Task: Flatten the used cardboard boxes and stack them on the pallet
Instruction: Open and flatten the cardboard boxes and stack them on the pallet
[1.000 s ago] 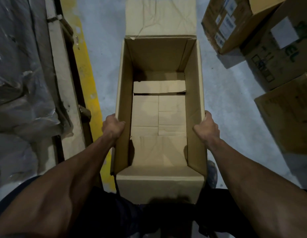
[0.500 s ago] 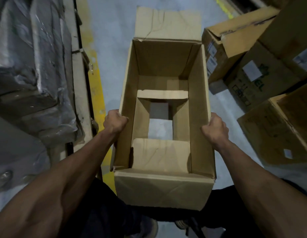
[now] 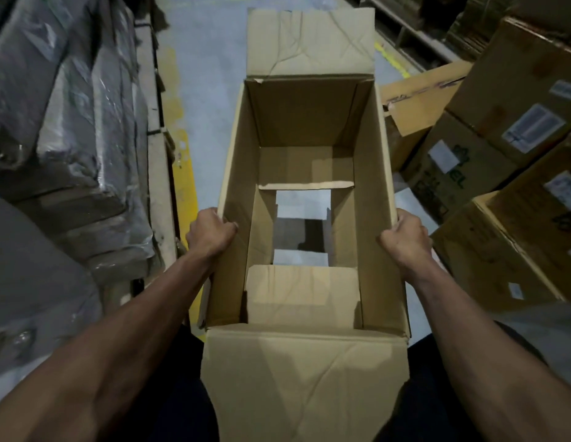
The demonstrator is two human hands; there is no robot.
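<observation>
A tall brown cardboard box [image 3: 370, 224] hangs in front of me, open end toward the camera. My left hand [image 3: 210, 232] grips the top rim of its left wall. My right hand [image 3: 405, 239] grips the rim of the right wall. The bottom flaps hang open, and the grey floor shows through the gap between them. The far top flap [image 3: 309, 43] stands out beyond the box and the near top flap [image 3: 303, 378] folds down against my legs.
Plastic-wrapped goods [image 3: 64, 138] on a pallet run along the left, beside a yellow floor line [image 3: 182, 173]. Several labelled cardboard boxes [image 3: 507, 135] crowd the right side. Grey floor [image 3: 207, 100] stretches ahead between them.
The box has been lifted off the floor and its bottom flaps have swung open, so the floor shows through. Both hands keep their grip on the side walls.
</observation>
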